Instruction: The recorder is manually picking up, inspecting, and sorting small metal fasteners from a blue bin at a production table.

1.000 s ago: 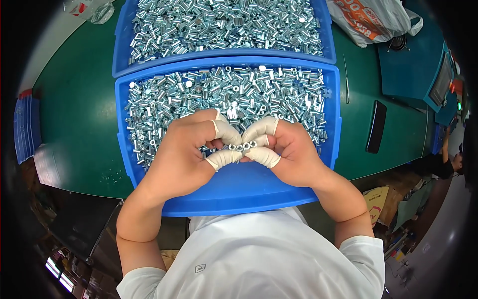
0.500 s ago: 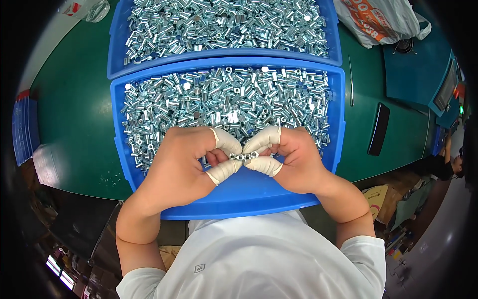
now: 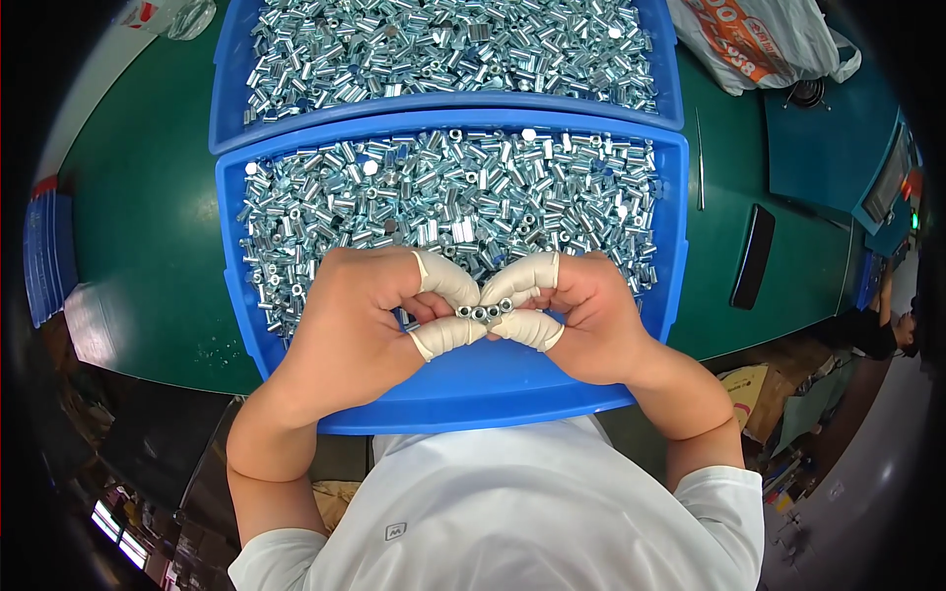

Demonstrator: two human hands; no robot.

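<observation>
Cream-white covers wrap the fingertips around a row of silver nuts, whose round holes look dark. The loose metal pieces are silver with a cool bluish sheen, broken by bright white glints. Both the near bin and the far bin are plain blue, on a deep green table. The shirt is white with a small dark outlined logo. A whitish bag carries an orange patch with white print; the phone is black, the machine dark teal.
</observation>
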